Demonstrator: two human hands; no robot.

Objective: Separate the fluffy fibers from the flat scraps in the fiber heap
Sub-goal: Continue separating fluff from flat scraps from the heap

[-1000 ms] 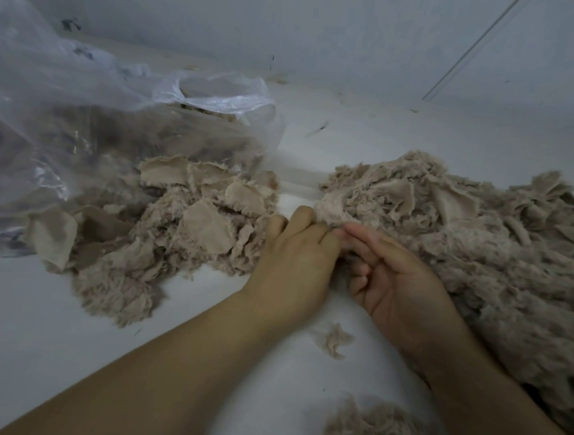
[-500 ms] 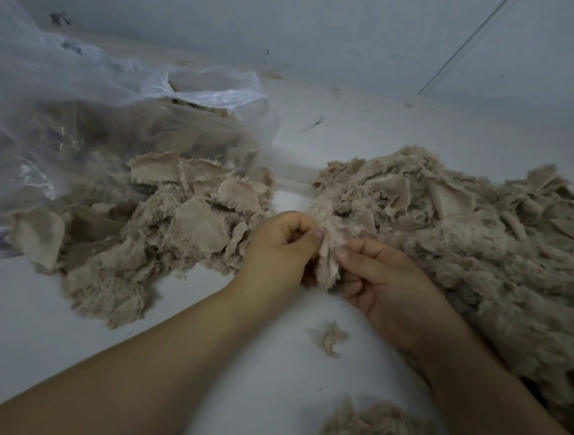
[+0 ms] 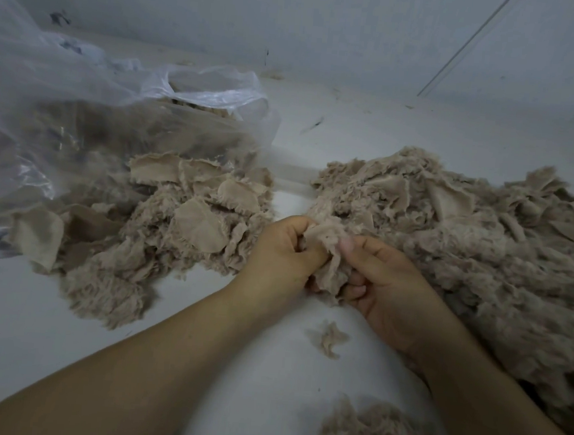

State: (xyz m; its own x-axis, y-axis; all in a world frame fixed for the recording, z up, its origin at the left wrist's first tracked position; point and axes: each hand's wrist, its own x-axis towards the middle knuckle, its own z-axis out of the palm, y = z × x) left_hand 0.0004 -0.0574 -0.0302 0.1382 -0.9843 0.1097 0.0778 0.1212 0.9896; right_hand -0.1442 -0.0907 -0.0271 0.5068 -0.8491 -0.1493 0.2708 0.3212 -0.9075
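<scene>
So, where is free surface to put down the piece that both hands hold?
Bare surface lies near-left, below the left pile and left of the left hand. A narrow strip runs between the forearms, broken by a small tuft and a near clump. The right heap and plastic bag crowd the sides.

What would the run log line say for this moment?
step: separating | left hand: pinching scrap | right hand: pinching same scrap | big heap: right

Beige-brown fiber heap, clear bag
</scene>
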